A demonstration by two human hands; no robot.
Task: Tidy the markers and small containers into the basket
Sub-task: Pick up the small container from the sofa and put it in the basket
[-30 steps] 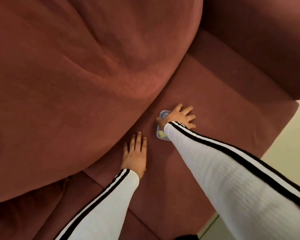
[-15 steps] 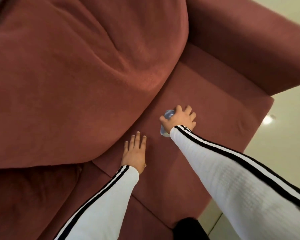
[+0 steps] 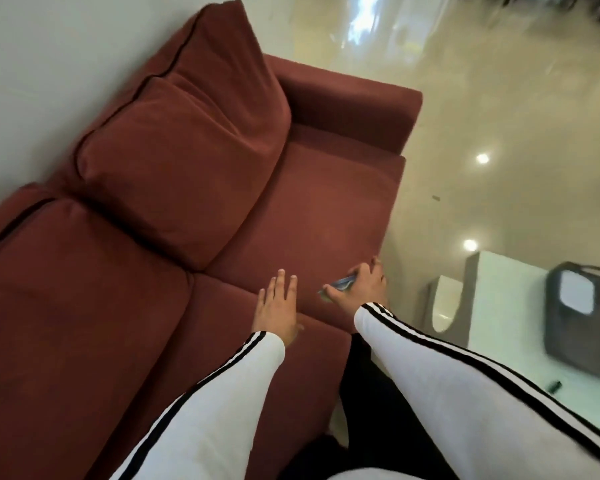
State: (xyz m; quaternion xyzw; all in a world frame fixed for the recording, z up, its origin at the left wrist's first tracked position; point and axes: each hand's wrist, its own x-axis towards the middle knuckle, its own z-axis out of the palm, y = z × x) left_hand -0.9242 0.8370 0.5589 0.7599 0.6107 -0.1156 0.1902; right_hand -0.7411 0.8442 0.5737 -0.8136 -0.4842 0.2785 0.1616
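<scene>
right hand [image 3: 364,289]: fingers clamped on container [image 3: 340,284], above sofa [image 3: 326,202] front edge | left hand [image 3: 278,306]: fingers apart, empty | basket [image 3: 582,313]: on counter [image 3: 492,306], well apart | container likely light, stiff, slick plastic; grip across its edges

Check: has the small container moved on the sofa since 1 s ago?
Yes. The small container, then lying by the back cushion, is now held in the right hand near the front edge of the seat cushion, away from the backrest.

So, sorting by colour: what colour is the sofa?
Dark red sofa, clearest in the head view.
</scene>
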